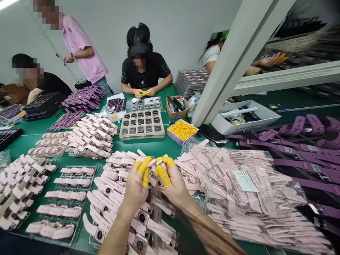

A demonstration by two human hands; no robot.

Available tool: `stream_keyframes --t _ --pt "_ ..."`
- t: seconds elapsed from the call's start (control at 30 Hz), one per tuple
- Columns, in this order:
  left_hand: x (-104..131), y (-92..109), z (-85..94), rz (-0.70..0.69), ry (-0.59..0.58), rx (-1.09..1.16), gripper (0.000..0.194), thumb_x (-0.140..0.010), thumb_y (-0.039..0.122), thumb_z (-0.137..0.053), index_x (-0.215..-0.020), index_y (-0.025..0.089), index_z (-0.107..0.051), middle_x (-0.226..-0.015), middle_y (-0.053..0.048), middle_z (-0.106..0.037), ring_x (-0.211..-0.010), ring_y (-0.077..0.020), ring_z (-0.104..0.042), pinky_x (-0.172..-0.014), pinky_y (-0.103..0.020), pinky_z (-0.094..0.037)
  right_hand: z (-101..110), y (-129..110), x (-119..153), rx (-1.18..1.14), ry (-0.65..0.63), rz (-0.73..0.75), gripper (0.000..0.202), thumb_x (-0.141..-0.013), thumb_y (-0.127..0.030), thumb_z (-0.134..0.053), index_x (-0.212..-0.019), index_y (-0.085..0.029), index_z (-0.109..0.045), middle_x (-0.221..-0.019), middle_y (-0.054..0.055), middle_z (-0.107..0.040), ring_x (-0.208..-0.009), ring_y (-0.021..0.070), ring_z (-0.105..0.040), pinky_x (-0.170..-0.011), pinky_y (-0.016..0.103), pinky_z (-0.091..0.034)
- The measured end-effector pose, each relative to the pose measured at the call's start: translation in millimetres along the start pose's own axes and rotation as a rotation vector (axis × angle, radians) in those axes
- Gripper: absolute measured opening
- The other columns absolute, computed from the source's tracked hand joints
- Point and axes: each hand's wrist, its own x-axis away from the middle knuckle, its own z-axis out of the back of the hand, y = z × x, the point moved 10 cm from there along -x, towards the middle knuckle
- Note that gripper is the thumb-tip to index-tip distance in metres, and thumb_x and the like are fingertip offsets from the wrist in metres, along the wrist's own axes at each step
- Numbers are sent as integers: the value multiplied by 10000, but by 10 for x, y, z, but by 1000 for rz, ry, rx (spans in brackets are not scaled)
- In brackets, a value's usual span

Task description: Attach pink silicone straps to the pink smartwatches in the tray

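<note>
Much of the small pale pink piece (151, 162) is covered by the yellow-sheathed fingertips (163, 177) that pinch it, so its full shape cannot be made out, nor whether 1 part or 2 are held. It lies between the 2 hands, above the counter (148, 145), at the tips of the left hand (136, 180) and right hand (174, 180). Both are closed in a light pinch, thumbs against the nearest digits.

Below them, pink-strapped watches (140, 244) in clear trays are partly hidden by the forearms and are cut off at the bottom edge. To the right, pink straps (239, 209) are blurred by the sheen of their clear bag, and the writing on its label (244, 181) is too small to be read. Purple straps (316, 161) are cut off at the right edge. A person is mostly concealed by the pale pillar (225, 60).
</note>
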Motion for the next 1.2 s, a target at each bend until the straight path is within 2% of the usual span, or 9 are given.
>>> stream_keyframes --t 0.2,0.4,0.53,0.73,0.83,0.97,1.07,1.13,1.2 --pt "3 110 -42 -83 -31 -51 488 -1047 170 -469 -1523 269 -513 -1224 -125 -666 -1127 -214 -671 -968 -338 -578 85 -93 -23 122 84 149 361 -1071 -453 -466 -1355 -285 -614 -1210 98 -698 -1101 257 -665 -1006 446 -548" --pt "35 104 15 -70 47 -128 509 -1036 174 -490 -1534 279 -499 -1163 -114 -653 -1029 -211 -678 -893 -329 -596 15 -182 -43 171 -20 175 415 -1050 -459 -495 -1400 -281 -629 -1083 84 -678 -968 245 -657 -918 410 -588" --pt "52 211 -17 -160 38 -253 474 -999 136 -507 -1451 253 -593 -1085 -112 -666 -955 -217 -678 -826 -315 -602 2 -44 -70 61 -46 60 409 -1039 -486 -514 -1368 -282 -643 -1002 62 -664 -921 235 -652 -876 388 -589" --pt "35 205 15 -140 63 -247 466 -1004 146 -503 -1445 263 -596 -1069 -96 -679 -911 -198 -689 -779 -288 -598 -47 254 -64 -289 -21 -106 324 -986 -525 -614 -1178 -264 -613 -795 -33 -563 -532 105 -459 -549 248 -513" --pt "78 162 -9 -140 79 -213 479 -983 144 -546 -1444 264 -597 -1114 -105 -688 -978 -216 -686 -832 -309 -602 -105 311 -72 -330 -27 -126 318 -956 -541 -650 -1076 -249 -613 -788 -26 -585 -538 106 -481 -481 215 -449" --pt "139 88 -26 -95 99 -199 475 -958 110 -535 -1400 247 -641 -1131 -129 -717 -1044 -257 -683 -907 -372 -601 -137 331 -85 -247 -33 -130 300 -938 -502 -690 -1087 -248 -632 -903 21 -685 -729 174 -654 -612 269 -564" --pt "145 3 -66 24 10 -26 518 -976 172 -537 -1492 219 -556 -1129 -140 -747 -1028 -274 -714 -915 -403 -615 -81 219 -95 6 -30 -17 262 -958 -450 -677 -1118 -244 -693 -954 41 -709 -848 209 -694 -765 333 -610" --pt "145 -47 -130 117 -88 161 551 -998 243 -540 -1545 207 -489 -1152 -137 -761 -977 -265 -740 -879 -390 -635 -43 40 -79 206 -23 161 244 -979 -403 -649 -1159 -253 -716 -1013 66 -711 -920 232 -699 -842 372 -609" --pt "135 -82 -152 182 -120 291 506 -1012 289 -543 -1512 211 -536 -1178 -130 -768 -946 -253 -756 -841 -365 -647 -55 -125 -30 362 -36 341 272 -1012 -360 -587 -1242 -268 -698 -1057 94 -711 -937 250 -703 -844 399 -616"
